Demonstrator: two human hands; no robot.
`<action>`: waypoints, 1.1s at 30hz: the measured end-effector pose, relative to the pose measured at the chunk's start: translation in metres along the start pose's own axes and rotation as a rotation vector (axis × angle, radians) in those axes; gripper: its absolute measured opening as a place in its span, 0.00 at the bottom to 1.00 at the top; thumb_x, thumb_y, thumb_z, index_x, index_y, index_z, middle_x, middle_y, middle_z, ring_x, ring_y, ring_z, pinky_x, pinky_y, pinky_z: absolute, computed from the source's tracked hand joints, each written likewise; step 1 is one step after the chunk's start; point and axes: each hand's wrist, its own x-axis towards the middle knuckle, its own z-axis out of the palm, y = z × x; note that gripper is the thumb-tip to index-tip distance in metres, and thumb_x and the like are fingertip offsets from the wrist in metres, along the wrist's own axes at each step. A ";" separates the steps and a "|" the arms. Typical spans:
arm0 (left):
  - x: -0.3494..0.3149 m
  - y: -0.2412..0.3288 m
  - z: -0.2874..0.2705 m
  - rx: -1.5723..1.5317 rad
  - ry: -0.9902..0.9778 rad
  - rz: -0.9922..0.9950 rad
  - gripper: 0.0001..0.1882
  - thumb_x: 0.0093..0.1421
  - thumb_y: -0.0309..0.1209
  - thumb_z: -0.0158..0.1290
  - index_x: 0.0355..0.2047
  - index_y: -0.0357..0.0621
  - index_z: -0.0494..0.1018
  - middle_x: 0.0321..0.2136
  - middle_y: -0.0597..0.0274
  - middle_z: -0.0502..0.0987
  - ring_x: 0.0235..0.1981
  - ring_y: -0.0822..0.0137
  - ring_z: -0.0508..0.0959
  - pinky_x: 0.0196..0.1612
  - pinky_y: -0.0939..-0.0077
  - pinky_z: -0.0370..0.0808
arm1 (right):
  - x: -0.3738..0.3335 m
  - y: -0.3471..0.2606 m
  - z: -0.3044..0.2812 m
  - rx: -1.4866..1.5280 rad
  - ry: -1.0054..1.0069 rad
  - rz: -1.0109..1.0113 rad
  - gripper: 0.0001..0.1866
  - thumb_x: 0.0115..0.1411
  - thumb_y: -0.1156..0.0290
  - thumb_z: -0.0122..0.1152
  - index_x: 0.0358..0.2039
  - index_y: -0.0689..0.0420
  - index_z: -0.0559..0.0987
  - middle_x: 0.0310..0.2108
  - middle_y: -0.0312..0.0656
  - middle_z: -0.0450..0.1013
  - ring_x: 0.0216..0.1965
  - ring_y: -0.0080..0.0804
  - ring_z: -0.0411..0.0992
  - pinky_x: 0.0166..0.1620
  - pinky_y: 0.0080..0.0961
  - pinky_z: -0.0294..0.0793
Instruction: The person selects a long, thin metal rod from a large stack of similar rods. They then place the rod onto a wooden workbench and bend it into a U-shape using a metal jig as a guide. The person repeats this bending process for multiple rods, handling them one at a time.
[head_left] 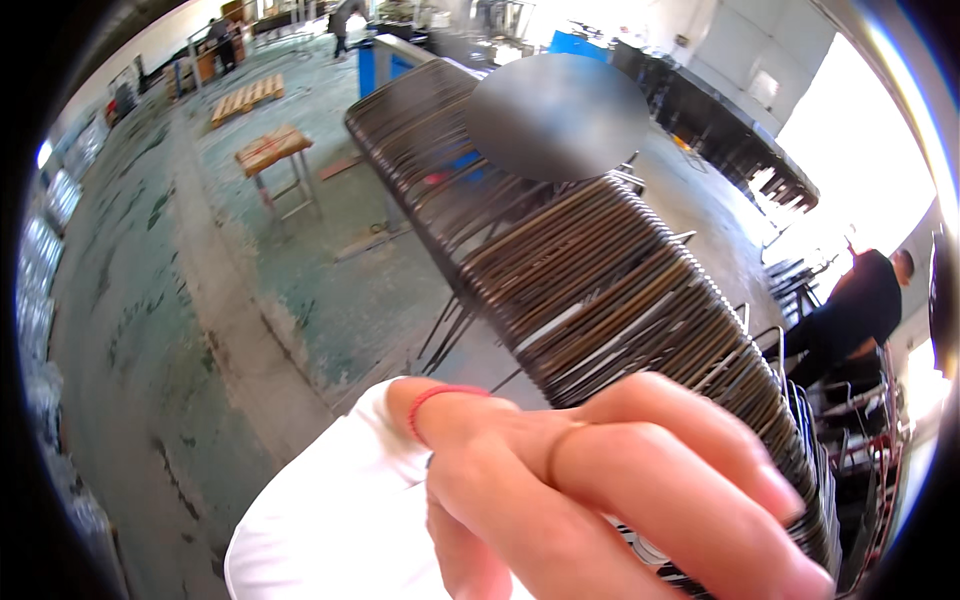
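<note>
My left hand (600, 480) is raised close in front of me, its back showing and its bent fingers apart. Nothing shows in its grip; the fingertips run to the lower right and part of the hand is cut off by the lower edge. A red string (450, 390) circles the wrist, above a white sleeve (320, 510). Behind the fingers stretches a long, tightly nested row of dark bent metal tube frames (600, 270). Whether the hand touches them I cannot tell. My right hand is out of sight.
A small stand with a wrapped top (272, 148) and a wooden pallet (248, 98) are on the worn green floor at left. A person in dark clothes (860, 310) bends over at right near more metal frames. A blurred grey oval (560, 115) hides part of the row.
</note>
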 end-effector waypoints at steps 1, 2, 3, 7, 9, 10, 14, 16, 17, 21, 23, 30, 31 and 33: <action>0.000 0.001 0.002 -0.008 0.004 0.032 0.15 0.63 0.28 0.42 0.46 0.30 0.69 0.44 0.44 0.72 0.51 0.56 0.68 0.52 0.59 0.66 | 0.000 -0.001 0.003 0.043 0.001 -0.015 0.40 0.48 0.86 0.58 0.61 0.46 0.59 0.67 0.41 0.36 0.51 0.27 0.66 0.29 0.12 0.74; 0.001 -0.002 0.006 -0.031 -0.002 0.062 0.15 0.63 0.28 0.42 0.46 0.31 0.69 0.44 0.45 0.72 0.51 0.56 0.68 0.52 0.59 0.66 | 0.000 -0.002 0.003 0.080 0.016 -0.020 0.40 0.48 0.86 0.58 0.61 0.46 0.60 0.67 0.41 0.36 0.52 0.27 0.65 0.29 0.12 0.74; 0.000 -0.003 0.005 -0.035 0.001 0.070 0.15 0.63 0.29 0.42 0.46 0.31 0.69 0.44 0.45 0.72 0.51 0.56 0.68 0.52 0.60 0.66 | 0.000 -0.002 0.005 0.117 0.025 -0.033 0.39 0.48 0.86 0.58 0.61 0.46 0.60 0.67 0.41 0.36 0.52 0.27 0.65 0.29 0.12 0.74; -0.004 -0.004 0.005 -0.046 -0.001 0.095 0.15 0.63 0.30 0.42 0.46 0.32 0.69 0.44 0.45 0.72 0.51 0.56 0.68 0.52 0.60 0.66 | 0.000 -0.005 0.012 0.273 0.039 -0.085 0.38 0.48 0.85 0.57 0.60 0.48 0.60 0.66 0.42 0.37 0.53 0.29 0.63 0.30 0.13 0.74; -0.005 -0.006 0.006 -0.060 -0.011 0.100 0.15 0.64 0.30 0.42 0.46 0.33 0.69 0.44 0.45 0.72 0.51 0.55 0.68 0.52 0.60 0.66 | -0.001 -0.007 0.015 0.337 0.046 -0.116 0.38 0.49 0.85 0.57 0.60 0.49 0.60 0.66 0.43 0.37 0.54 0.30 0.63 0.31 0.13 0.74; -0.004 -0.008 0.007 -0.068 -0.015 0.101 0.15 0.64 0.31 0.42 0.46 0.33 0.69 0.45 0.45 0.72 0.51 0.55 0.68 0.52 0.60 0.66 | -0.003 -0.008 0.014 0.367 0.053 -0.132 0.37 0.49 0.85 0.57 0.60 0.50 0.60 0.66 0.43 0.37 0.54 0.31 0.62 0.31 0.13 0.74; -0.006 -0.011 0.013 -0.076 -0.028 0.099 0.15 0.64 0.32 0.42 0.45 0.34 0.69 0.45 0.46 0.71 0.51 0.55 0.69 0.52 0.60 0.65 | -0.002 -0.015 0.015 0.501 0.063 -0.190 0.36 0.49 0.84 0.56 0.60 0.51 0.61 0.66 0.44 0.38 0.56 0.33 0.61 0.32 0.14 0.74; -0.007 -0.016 0.013 -0.104 -0.024 0.093 0.15 0.64 0.32 0.42 0.45 0.35 0.69 0.45 0.46 0.71 0.51 0.55 0.69 0.52 0.60 0.65 | -0.002 -0.017 0.013 0.529 0.074 -0.197 0.36 0.49 0.84 0.56 0.60 0.52 0.61 0.65 0.45 0.38 0.57 0.34 0.60 0.33 0.14 0.74; -0.008 -0.016 0.013 -0.115 -0.021 0.086 0.15 0.64 0.33 0.42 0.45 0.35 0.69 0.45 0.46 0.71 0.51 0.55 0.69 0.52 0.60 0.65 | -0.003 -0.020 0.014 0.549 0.075 -0.201 0.35 0.49 0.84 0.56 0.60 0.53 0.61 0.65 0.45 0.38 0.57 0.34 0.60 0.33 0.14 0.74; -0.007 -0.016 0.018 -0.128 -0.033 0.071 0.15 0.64 0.34 0.43 0.45 0.36 0.69 0.45 0.46 0.71 0.51 0.54 0.69 0.52 0.60 0.65 | 0.011 -0.051 0.016 0.649 0.075 -0.245 0.34 0.50 0.84 0.55 0.59 0.55 0.61 0.65 0.47 0.39 0.58 0.36 0.58 0.34 0.14 0.73; -0.005 -0.020 0.021 -0.146 -0.037 0.045 0.15 0.64 0.34 0.43 0.44 0.36 0.69 0.45 0.46 0.71 0.51 0.54 0.69 0.52 0.60 0.65 | 0.004 -0.041 0.013 0.699 0.084 -0.249 0.34 0.50 0.83 0.55 0.59 0.55 0.61 0.65 0.47 0.39 0.59 0.37 0.57 0.35 0.15 0.73; -0.022 -0.037 0.000 -0.174 -0.024 -0.060 0.15 0.64 0.36 0.43 0.44 0.38 0.69 0.45 0.47 0.71 0.51 0.54 0.69 0.53 0.61 0.65 | 0.035 -0.087 0.006 0.886 0.620 0.386 0.27 0.59 0.65 0.53 0.57 0.61 0.62 0.56 0.49 0.59 0.50 0.31 0.65 0.50 0.22 0.68; -0.027 -0.036 -0.005 -0.138 -0.013 -0.113 0.15 0.64 0.37 0.43 0.44 0.39 0.69 0.45 0.47 0.71 0.51 0.54 0.69 0.53 0.61 0.65 | 0.038 -0.089 0.003 0.928 0.757 0.526 0.27 0.61 0.60 0.52 0.56 0.62 0.62 0.54 0.49 0.64 0.48 0.29 0.67 0.54 0.24 0.67; -0.050 -0.048 -0.009 -0.076 0.011 -0.294 0.15 0.64 0.37 0.43 0.44 0.39 0.69 0.45 0.47 0.71 0.51 0.54 0.69 0.53 0.61 0.65 | 0.025 -0.052 -0.010 1.033 0.792 0.612 0.25 0.62 0.56 0.50 0.54 0.61 0.63 0.49 0.45 0.66 0.49 0.28 0.67 0.53 0.25 0.66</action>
